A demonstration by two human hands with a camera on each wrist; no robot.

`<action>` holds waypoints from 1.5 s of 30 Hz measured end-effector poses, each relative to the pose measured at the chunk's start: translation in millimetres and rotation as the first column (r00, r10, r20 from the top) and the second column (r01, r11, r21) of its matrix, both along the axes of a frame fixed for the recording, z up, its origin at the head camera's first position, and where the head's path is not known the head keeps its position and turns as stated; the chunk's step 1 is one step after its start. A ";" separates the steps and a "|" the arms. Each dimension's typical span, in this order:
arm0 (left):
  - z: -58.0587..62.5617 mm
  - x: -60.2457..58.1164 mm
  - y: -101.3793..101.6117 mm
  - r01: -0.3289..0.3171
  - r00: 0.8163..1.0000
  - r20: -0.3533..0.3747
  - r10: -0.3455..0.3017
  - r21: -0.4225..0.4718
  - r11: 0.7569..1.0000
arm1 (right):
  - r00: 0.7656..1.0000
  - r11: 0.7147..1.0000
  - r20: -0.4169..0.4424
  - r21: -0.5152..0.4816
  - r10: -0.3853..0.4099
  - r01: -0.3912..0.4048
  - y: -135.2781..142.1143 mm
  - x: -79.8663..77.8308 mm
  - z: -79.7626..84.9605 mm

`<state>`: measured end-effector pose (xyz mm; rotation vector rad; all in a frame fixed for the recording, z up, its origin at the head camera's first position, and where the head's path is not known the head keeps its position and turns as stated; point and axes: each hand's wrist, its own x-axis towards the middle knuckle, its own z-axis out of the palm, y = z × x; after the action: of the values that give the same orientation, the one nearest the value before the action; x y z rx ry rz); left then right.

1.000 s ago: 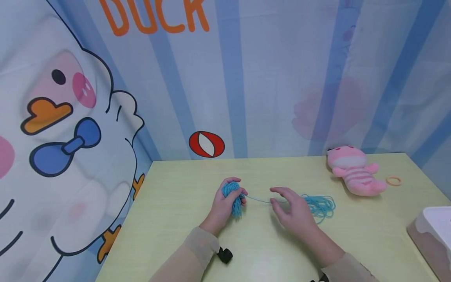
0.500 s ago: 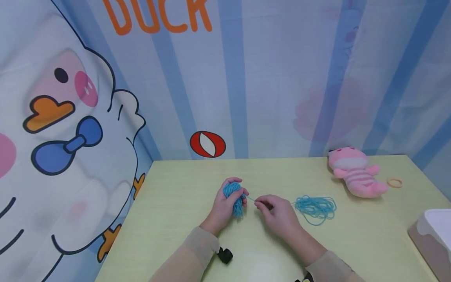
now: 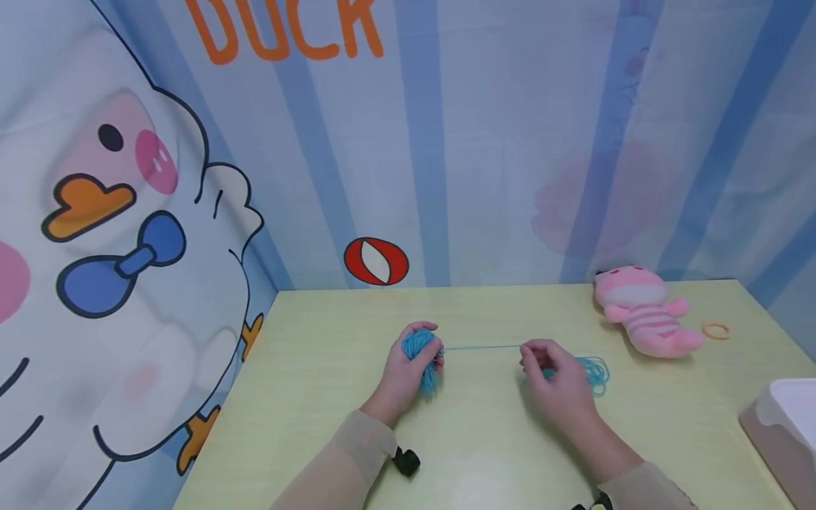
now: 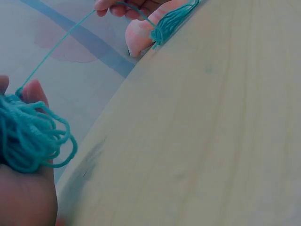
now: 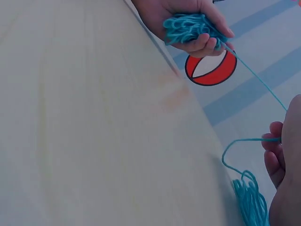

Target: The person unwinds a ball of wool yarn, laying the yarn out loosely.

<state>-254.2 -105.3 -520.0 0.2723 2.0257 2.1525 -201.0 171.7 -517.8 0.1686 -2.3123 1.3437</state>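
Observation:
A looped bundle of teal yarn [image 3: 418,345] sits in my left hand [image 3: 400,368], the fingers and thumb curled around its middle. In the left wrist view its loose loops [image 4: 33,134] spill over the palm. From the bundle a single strand [image 3: 482,348] runs taut to my right hand [image 3: 561,382], which pinches it between thumb and fingertips. Past the pinch the strand sags, as the right wrist view shows, to a loose pile of the same yarn [image 5: 251,200]. That pile [image 3: 596,374] lies on the table, partly hidden behind my right hand in the head view.
A pink striped plush toy [image 3: 647,315] lies at the back right of the pale table [image 3: 331,354]. Beside it is a small orange ring [image 3: 717,330]. A white and brownish box [image 3: 780,425] stands at the right edge. A printed curtain [image 3: 497,142] hangs behind the table.
My right hand closed its fingertips on the strand near the bundle, then moved right, drawing it straight. The left hand keeps its grip on the bundle and has barely moved.

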 end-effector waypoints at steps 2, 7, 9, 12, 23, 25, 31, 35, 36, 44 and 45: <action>-0.1 0.2 -0.3 0.006 1.000 0.000 -0.006 0.027 1.000 | 1.000 1.000 -0.009 0.002 -0.024 0.024 9.7 0.5 -1.4; 0.0 1.2 -1.1 0.003 1.000 -0.005 -0.003 0.054 0.999 | 0.993 0.995 -0.073 0.016 -0.093 0.094 29.1 1.1 -1.7; 0.1 1.3 -1.2 -0.004 1.000 -0.005 0.004 0.063 0.998 | 0.990 0.993 -0.083 0.013 -0.117 0.118 35.8 1.3 -1.8; 0.0 0.9 -1.6 -0.020 1.000 -0.003 0.020 0.049 0.999 | 0.985 0.988 -0.072 0.002 -0.157 0.158 45.6 1.6 -2.3; 1.4 -2.3 1.9 -0.150 0.986 0.074 0.152 -0.029 0.988 | 0.976 0.974 0.020 0.075 -0.217 0.215 78.9 7.8 -1.4; 1.7 -2.3 1.6 -0.163 0.984 0.063 0.167 -0.051 0.985 | 0.971 0.968 0.045 0.098 -0.236 0.231 82.1 8.8 0.0; 2.4 -1.0 0.1 -0.143 0.989 0.035 0.144 -0.015 0.990 | 0.944 0.940 0.110 0.182 -0.311 0.288 90.6 9.8 1.5; 2.4 0.2 0.1 -0.167 0.986 0.016 0.167 0.038 0.985 | 0.943 0.923 0.121 0.276 -0.311 0.269 95.0 9.4 1.0; 2.2 0.3 0.0 -0.174 0.985 0.013 0.174 0.039 0.984 | 0.945 0.920 0.127 0.296 -0.303 0.256 95.7 9.6 0.8; 1.6 0.2 1.0 -0.154 0.988 0.021 0.153 0.045 0.987 | 0.956 0.918 0.158 0.355 -0.247 0.178 95.3 9.4 1.0; 1.7 0.5 1.4 -0.144 0.990 0.022 0.143 0.057 0.988 | 0.959 0.919 0.142 0.349 -0.246 0.184 93.8 9.9 1.1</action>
<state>-253.7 -103.9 -518.3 0.1181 2.0328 2.2929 -191.1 265.5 -516.7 -0.1098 -2.6120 0.8844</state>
